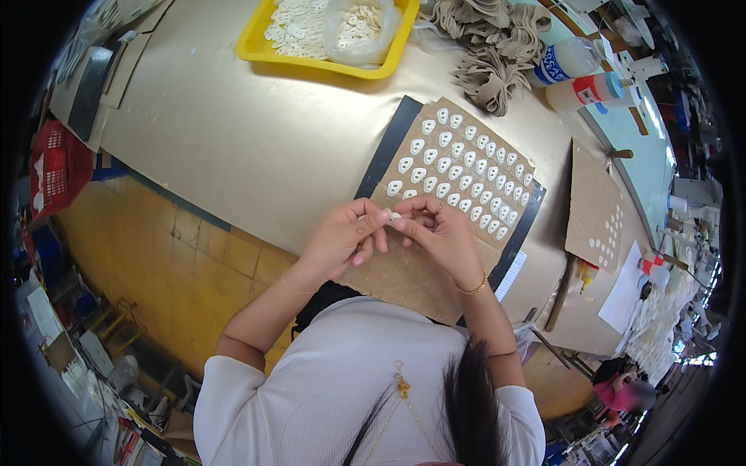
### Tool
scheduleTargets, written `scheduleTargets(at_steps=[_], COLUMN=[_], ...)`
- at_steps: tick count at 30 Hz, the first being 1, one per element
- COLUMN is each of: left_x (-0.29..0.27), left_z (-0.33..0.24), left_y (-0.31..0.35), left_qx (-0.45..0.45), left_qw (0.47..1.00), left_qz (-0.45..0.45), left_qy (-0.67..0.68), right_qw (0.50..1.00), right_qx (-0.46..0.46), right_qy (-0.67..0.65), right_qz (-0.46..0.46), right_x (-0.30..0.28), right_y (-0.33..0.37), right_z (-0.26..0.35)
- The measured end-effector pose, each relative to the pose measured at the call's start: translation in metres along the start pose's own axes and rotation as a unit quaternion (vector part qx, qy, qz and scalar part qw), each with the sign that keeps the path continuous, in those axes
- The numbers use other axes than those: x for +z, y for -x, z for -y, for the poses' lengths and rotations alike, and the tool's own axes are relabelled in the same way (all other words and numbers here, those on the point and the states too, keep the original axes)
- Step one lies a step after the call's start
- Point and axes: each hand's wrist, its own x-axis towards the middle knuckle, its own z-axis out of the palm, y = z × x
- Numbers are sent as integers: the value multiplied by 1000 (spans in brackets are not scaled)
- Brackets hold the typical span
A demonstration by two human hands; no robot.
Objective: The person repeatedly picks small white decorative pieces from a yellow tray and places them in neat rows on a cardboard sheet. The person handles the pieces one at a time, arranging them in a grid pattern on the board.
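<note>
As our left hand [346, 238] and right hand [445, 238] meet, both pinched on one small white piece [394, 216], we hold it above the left part of the brown board [404, 283]. Rows of white cutouts [469, 158] cover the board's far half. Beyond the board, we have a yellow tray [318, 65], grey-brown bundles [497, 58] and two bottles [573, 60]; right of the board sits a second board [587, 198].

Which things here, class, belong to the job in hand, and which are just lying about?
Seems part of the work:
small white piece between left hand and right hand
brown board with rows of white pieces
yellow tray of similar pieces

Apparently lying about:
brown bundles
bottles
red basket
</note>
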Motion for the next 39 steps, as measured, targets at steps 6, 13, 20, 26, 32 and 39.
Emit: scheduleTargets(at_steps=[6, 13, 20, 26, 32, 39], left_x=[6, 15, 9, 6, 6, 15], left_z=[-3, -18, -11, -8, -4, -1], left_y=[6, 7, 7, 6, 5, 2], left_qx=[-31, -10, -25, -23, -44, -85], left_qw=[989, 992, 995, 998, 998, 996], left_qz=[11, -4, -15, -18, -12, 24], left_qy=[146, 125, 91, 64, 47, 24], right_qw=[962, 911, 809, 793, 824, 947], right_qx=[-102, -176, -285, -296, -284, -257], right_qy=[240, 369, 507, 522, 461, 191], right_qz=[-75, -50, -82, -103, -167, 0], right_x=[-31, -33, -27, -27, -24, -16], right_y=[-1, -11, -19, -23, -14, 11], right_z=[-2, -3, -9, -13, -11, -7])
